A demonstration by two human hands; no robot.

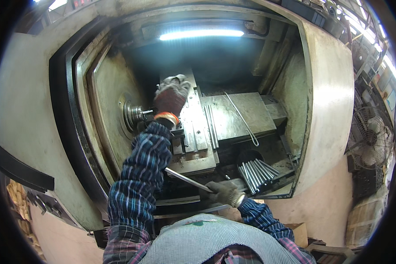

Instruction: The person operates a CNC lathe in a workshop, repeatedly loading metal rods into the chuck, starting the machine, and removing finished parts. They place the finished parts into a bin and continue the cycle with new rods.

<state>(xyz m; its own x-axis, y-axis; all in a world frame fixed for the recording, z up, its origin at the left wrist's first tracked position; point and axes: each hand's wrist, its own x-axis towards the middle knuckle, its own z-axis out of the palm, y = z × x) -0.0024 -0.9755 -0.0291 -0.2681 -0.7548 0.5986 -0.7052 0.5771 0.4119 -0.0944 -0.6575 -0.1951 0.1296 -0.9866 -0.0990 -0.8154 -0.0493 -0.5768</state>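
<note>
My left hand, in a grey and dark red glove, reaches deep into the lathe over the metal tool slide. Its fingers bend down at the slide's far part, and whatever they grip is hidden beneath them. Left of that hand, a short bright piece sticks out of the round spindle chuck. My right hand, gloved in grey, is closed round one end of a metal rod. The rod slants up and left from it, its far end beside my left sleeve.
Several metal rods lie side by side at the front right of the machine. More thin bars rest on the slide, and a hooked rod lies on the plate. A lamp glows above. A fan stands outside, right.
</note>
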